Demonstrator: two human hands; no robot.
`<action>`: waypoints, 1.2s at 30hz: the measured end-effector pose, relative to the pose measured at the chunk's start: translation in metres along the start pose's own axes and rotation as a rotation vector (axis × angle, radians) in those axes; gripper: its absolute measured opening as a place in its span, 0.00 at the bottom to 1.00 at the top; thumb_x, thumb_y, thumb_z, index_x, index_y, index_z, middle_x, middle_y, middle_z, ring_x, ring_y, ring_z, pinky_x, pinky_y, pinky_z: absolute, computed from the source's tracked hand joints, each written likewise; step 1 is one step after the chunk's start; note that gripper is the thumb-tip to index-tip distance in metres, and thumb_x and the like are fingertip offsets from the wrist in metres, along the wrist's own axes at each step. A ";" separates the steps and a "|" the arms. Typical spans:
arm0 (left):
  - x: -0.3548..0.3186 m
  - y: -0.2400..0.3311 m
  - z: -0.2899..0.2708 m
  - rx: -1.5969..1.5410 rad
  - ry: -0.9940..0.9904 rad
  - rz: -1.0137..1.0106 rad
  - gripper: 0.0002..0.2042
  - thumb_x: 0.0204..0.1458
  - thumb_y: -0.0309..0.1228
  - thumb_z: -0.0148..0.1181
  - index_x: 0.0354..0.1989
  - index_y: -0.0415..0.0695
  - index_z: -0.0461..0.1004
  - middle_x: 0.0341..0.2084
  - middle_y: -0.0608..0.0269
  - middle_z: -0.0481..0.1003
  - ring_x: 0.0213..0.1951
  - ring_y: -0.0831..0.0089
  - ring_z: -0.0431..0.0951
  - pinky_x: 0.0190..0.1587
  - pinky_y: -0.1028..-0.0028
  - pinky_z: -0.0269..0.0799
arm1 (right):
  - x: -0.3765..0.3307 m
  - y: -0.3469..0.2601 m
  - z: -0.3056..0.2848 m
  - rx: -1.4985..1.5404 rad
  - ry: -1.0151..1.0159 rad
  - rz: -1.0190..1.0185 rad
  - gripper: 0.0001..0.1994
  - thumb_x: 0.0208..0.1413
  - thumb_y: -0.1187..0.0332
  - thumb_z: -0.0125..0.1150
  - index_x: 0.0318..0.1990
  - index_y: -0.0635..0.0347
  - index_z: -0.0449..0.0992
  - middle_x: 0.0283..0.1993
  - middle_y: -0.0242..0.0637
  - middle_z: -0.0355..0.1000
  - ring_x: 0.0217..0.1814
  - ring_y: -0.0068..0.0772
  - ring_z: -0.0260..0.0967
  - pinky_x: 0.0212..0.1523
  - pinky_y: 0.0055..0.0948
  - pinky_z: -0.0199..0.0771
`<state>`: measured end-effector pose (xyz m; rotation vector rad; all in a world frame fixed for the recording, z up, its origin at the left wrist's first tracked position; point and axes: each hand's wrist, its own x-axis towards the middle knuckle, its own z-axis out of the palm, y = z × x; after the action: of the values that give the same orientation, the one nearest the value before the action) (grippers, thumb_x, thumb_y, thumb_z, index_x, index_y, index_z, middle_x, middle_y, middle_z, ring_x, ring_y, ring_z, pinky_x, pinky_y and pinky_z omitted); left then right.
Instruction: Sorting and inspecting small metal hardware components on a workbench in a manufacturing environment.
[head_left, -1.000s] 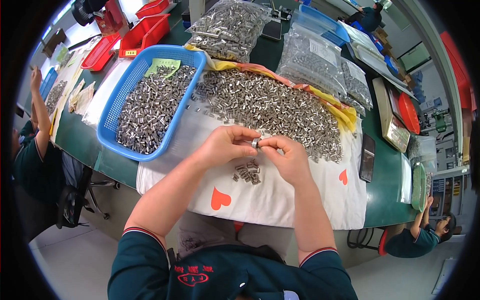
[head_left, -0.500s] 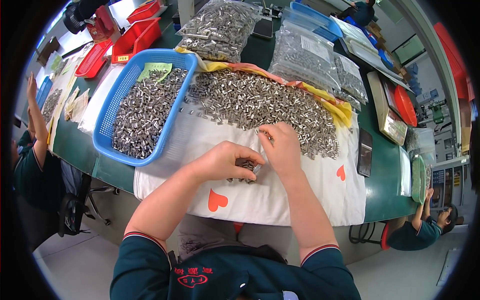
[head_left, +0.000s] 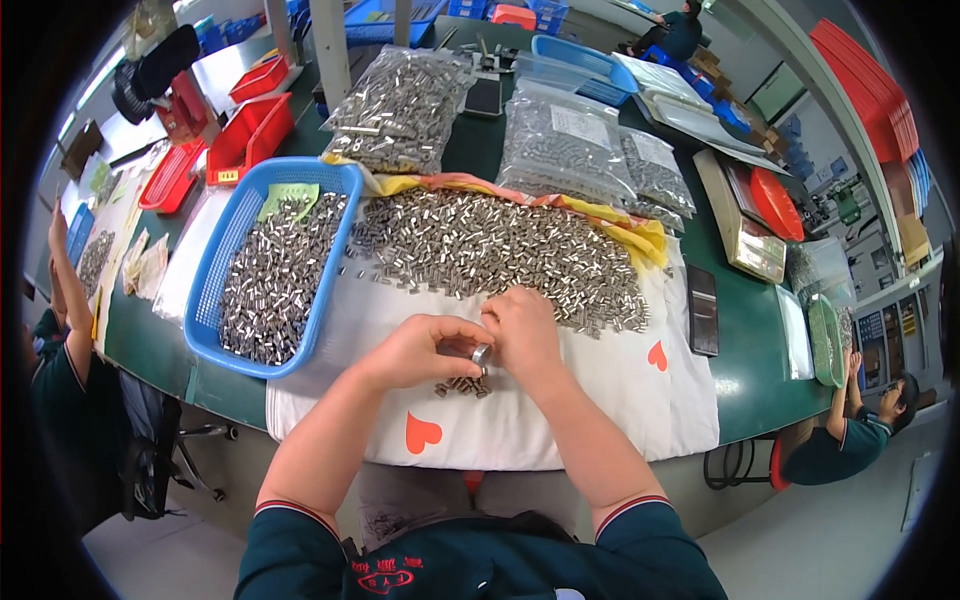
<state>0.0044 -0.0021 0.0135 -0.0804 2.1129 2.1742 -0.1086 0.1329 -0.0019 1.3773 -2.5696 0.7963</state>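
Observation:
My left hand (head_left: 422, 350) is curled, thumb and fingers closed on a round shiny metal piece (head_left: 482, 354) whose exact kind I cannot make out. Under that hand a small heap of short metal sleeves (head_left: 462, 387) lies on the white cloth (head_left: 590, 410). My right hand (head_left: 522, 330) is just right of it, fingers bent together at the front edge of a wide pile of short metal sleeves (head_left: 500, 235); what its fingertips hold is hidden. To the left, a blue plastic basket (head_left: 345, 240) contains more sleeves (head_left: 275, 280) and a green paper slip (head_left: 288, 200).
Clear bags of metal parts (head_left: 400, 105) (head_left: 565, 140) stand behind the pile, beside yellow-and-red cloth (head_left: 650, 240). A dark phone (head_left: 703, 310) lies at the right. Red bins (head_left: 250, 135) sit back left. Co-workers sit at the left (head_left: 75, 380) and right (head_left: 850, 440).
The view has shifted, showing more of the table's far side. My right hand has come closer to my left, and the round metal piece in my left hand now shows more plainly.

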 end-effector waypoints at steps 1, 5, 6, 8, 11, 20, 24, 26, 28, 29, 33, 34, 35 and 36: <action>0.000 -0.001 0.000 0.012 -0.006 0.006 0.17 0.40 0.22 0.64 0.42 0.42 0.72 0.32 0.70 0.73 0.34 0.84 0.70 0.38 0.81 0.69 | 0.000 -0.001 0.001 -0.010 -0.034 -0.015 0.02 0.41 0.70 0.56 0.23 0.56 0.74 0.28 0.34 0.66 0.36 0.37 0.64 0.39 0.34 0.62; 0.006 -0.010 -0.004 -0.193 0.073 0.013 0.17 0.42 0.19 0.60 0.43 0.40 0.70 0.33 0.69 0.72 0.34 0.83 0.71 0.38 0.81 0.69 | -0.001 -0.003 -0.007 0.045 0.100 -0.034 0.02 0.41 0.74 0.57 0.25 0.59 0.74 0.26 0.35 0.67 0.31 0.34 0.65 0.36 0.31 0.65; 0.007 -0.013 -0.005 -0.242 0.127 0.035 0.17 0.42 0.18 0.60 0.44 0.39 0.69 0.33 0.69 0.72 0.35 0.82 0.71 0.39 0.81 0.69 | 0.001 -0.004 -0.009 0.048 0.101 -0.036 0.02 0.41 0.74 0.57 0.25 0.59 0.74 0.26 0.35 0.67 0.31 0.34 0.65 0.36 0.31 0.65; 0.011 -0.012 -0.004 -0.235 0.211 0.060 0.17 0.43 0.18 0.59 0.44 0.38 0.69 0.32 0.69 0.72 0.34 0.83 0.71 0.38 0.81 0.69 | 0.002 -0.004 -0.017 0.606 0.043 0.202 0.04 0.43 0.77 0.57 0.28 0.61 0.74 0.29 0.33 0.70 0.30 0.26 0.66 0.34 0.23 0.66; 0.012 -0.016 -0.008 -0.236 0.297 0.079 0.17 0.43 0.19 0.59 0.45 0.38 0.68 0.32 0.68 0.72 0.34 0.83 0.72 0.38 0.82 0.69 | 0.001 -0.007 -0.023 0.781 -0.030 0.169 0.04 0.45 0.77 0.56 0.31 0.62 0.75 0.31 0.31 0.72 0.31 0.20 0.67 0.32 0.18 0.65; 0.010 -0.010 -0.003 -0.239 0.226 0.022 0.18 0.44 0.20 0.59 0.45 0.35 0.68 0.31 0.65 0.73 0.32 0.82 0.73 0.37 0.82 0.70 | -0.003 -0.006 -0.031 0.748 -0.161 0.182 0.04 0.44 0.73 0.58 0.30 0.62 0.74 0.30 0.31 0.72 0.31 0.22 0.68 0.34 0.21 0.68; 0.011 -0.018 -0.003 -0.238 0.220 0.025 0.17 0.44 0.20 0.60 0.45 0.35 0.69 0.30 0.65 0.73 0.32 0.83 0.72 0.36 0.82 0.69 | -0.004 -0.013 -0.029 0.595 -0.095 0.082 0.04 0.41 0.75 0.58 0.27 0.61 0.73 0.26 0.33 0.71 0.29 0.28 0.68 0.32 0.25 0.67; 0.010 -0.017 -0.004 -0.180 0.242 0.013 0.17 0.43 0.21 0.60 0.44 0.36 0.70 0.29 0.66 0.73 0.32 0.83 0.72 0.35 0.83 0.69 | -0.004 -0.018 -0.028 0.411 0.014 -0.088 0.04 0.38 0.76 0.57 0.25 0.61 0.71 0.24 0.36 0.68 0.28 0.37 0.66 0.30 0.31 0.66; 0.010 -0.010 -0.003 -0.088 0.291 0.002 0.17 0.42 0.21 0.62 0.44 0.36 0.70 0.28 0.68 0.73 0.30 0.85 0.71 0.33 0.83 0.69 | -0.001 -0.017 -0.027 0.408 0.005 -0.082 0.04 0.39 0.76 0.57 0.26 0.62 0.71 0.24 0.36 0.69 0.28 0.34 0.67 0.29 0.28 0.66; 0.011 -0.009 -0.004 -0.102 0.285 -0.007 0.17 0.42 0.21 0.62 0.44 0.36 0.70 0.28 0.68 0.73 0.30 0.85 0.71 0.33 0.83 0.69 | -0.001 -0.016 -0.027 0.410 0.010 -0.090 0.04 0.40 0.76 0.57 0.27 0.62 0.72 0.25 0.36 0.69 0.28 0.31 0.67 0.29 0.25 0.66; 0.012 -0.012 -0.005 -0.215 0.223 0.023 0.17 0.42 0.21 0.62 0.44 0.37 0.70 0.28 0.69 0.73 0.30 0.85 0.71 0.34 0.83 0.69 | 0.001 -0.006 -0.039 0.678 -0.206 0.111 0.04 0.43 0.76 0.58 0.29 0.64 0.73 0.27 0.32 0.72 0.29 0.23 0.68 0.32 0.21 0.66; 0.012 -0.010 -0.002 -0.210 0.219 0.010 0.17 0.42 0.21 0.61 0.44 0.37 0.70 0.28 0.69 0.73 0.30 0.85 0.71 0.34 0.83 0.69 | 0.002 -0.002 -0.040 0.751 -0.267 0.188 0.05 0.43 0.75 0.59 0.30 0.64 0.74 0.29 0.30 0.72 0.31 0.19 0.67 0.33 0.20 0.66; 0.012 -0.009 0.000 -0.204 0.215 -0.004 0.17 0.43 0.21 0.61 0.44 0.37 0.70 0.28 0.69 0.73 0.30 0.85 0.71 0.34 0.83 0.69 | 0.002 -0.002 -0.040 0.749 -0.265 0.193 0.05 0.43 0.75 0.59 0.30 0.64 0.74 0.29 0.30 0.72 0.31 0.19 0.67 0.33 0.20 0.66; 0.011 -0.011 -0.001 -0.205 0.210 -0.004 0.17 0.43 0.21 0.61 0.44 0.37 0.70 0.28 0.69 0.73 0.30 0.85 0.71 0.34 0.83 0.69 | 0.003 -0.004 -0.040 0.722 -0.295 0.216 0.05 0.43 0.75 0.59 0.30 0.64 0.74 0.29 0.30 0.72 0.30 0.18 0.67 0.33 0.19 0.66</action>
<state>-0.0056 -0.0021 0.0015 -0.3439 1.9747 2.4708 -0.1125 0.1490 0.0351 1.4652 -2.8130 1.8185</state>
